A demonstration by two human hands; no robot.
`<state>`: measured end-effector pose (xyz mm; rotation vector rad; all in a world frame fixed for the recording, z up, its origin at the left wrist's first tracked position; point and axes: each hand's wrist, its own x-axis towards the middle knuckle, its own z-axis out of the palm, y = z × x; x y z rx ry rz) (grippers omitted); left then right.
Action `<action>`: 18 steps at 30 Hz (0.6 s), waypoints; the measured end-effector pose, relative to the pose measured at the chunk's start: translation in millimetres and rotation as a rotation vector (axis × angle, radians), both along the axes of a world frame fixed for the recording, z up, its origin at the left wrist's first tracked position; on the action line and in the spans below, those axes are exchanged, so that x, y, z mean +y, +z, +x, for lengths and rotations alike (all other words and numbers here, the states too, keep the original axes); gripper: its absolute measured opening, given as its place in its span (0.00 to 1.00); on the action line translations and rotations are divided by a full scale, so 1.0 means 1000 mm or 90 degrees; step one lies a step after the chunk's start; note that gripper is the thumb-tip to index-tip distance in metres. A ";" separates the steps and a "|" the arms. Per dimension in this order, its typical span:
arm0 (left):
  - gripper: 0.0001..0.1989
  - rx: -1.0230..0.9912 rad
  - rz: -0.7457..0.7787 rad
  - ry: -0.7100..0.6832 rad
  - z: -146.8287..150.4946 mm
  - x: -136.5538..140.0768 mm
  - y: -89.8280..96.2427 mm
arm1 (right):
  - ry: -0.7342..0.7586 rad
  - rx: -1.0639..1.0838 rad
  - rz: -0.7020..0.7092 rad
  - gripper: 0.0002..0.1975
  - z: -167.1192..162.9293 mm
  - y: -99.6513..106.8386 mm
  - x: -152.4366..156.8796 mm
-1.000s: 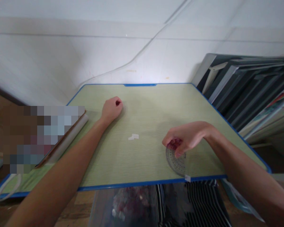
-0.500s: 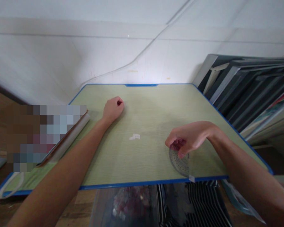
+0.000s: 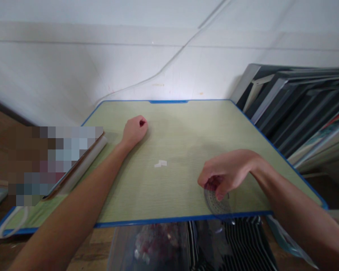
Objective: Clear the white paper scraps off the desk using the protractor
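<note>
My right hand (image 3: pixel 226 172) pinches a clear protractor (image 3: pixel 214 203) by its edge, low over the table's near side. The lower part of the protractor reaches past the blue front edge, and its upper part is hidden by my fingers. My left hand (image 3: pixel 136 128) rests closed in a loose fist on the pale green table (image 3: pixel 180 131), left of centre. Nothing shows in the small gap of its curled fingers. Between the two hands, nearer the front, lie small white scraps (image 3: pixel 161 163) that look like paper or tape.
A pixelated flat item (image 3: pixel 73 158) lies on the table's left side, a white cord loop (image 3: pixel 17 226) near its front corner. Dark framed panels (image 3: pixel 293 101) lean at the right. Below the front edge sit a clear bin (image 3: pixel 149 248) and black striped fabric (image 3: pixel 243 241).
My right hand has come slightly down toward me with the protractor, whose lower end now passes the front edge. A small white scrap near that edge has dropped below it. My left hand stays put.
</note>
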<state>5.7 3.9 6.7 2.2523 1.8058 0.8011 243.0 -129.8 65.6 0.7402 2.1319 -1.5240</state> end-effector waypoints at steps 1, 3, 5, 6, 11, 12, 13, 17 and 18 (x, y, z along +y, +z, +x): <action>0.10 0.001 0.000 0.000 0.000 0.000 0.000 | 0.009 0.008 -0.001 0.14 0.000 0.000 0.000; 0.10 0.001 0.000 0.000 0.000 0.000 0.001 | 0.018 0.027 -0.009 0.15 0.001 0.001 0.000; 0.10 0.000 0.000 0.001 0.000 0.000 0.000 | 0.016 0.054 -0.011 0.15 0.002 0.004 0.001; 0.10 0.000 0.001 0.000 -0.001 0.000 0.000 | 0.009 0.071 -0.003 0.15 0.003 0.006 0.001; 0.10 -0.004 0.014 -0.010 -0.001 0.001 -0.002 | -0.125 0.178 0.149 0.09 -0.002 0.004 0.004; 0.10 -0.005 0.014 -0.011 -0.001 0.001 -0.002 | -0.183 0.213 0.199 0.09 -0.004 -0.001 0.006; 0.10 -0.005 0.014 -0.011 -0.001 0.001 -0.003 | -0.245 0.255 0.244 0.09 -0.007 -0.008 0.007; 0.10 -0.003 0.009 -0.009 0.000 0.000 -0.002 | -0.449 0.361 0.299 0.11 -0.016 -0.036 0.017; 0.10 -0.004 0.010 -0.008 0.000 0.000 -0.002 | -0.473 0.366 0.299 0.11 -0.018 -0.041 0.020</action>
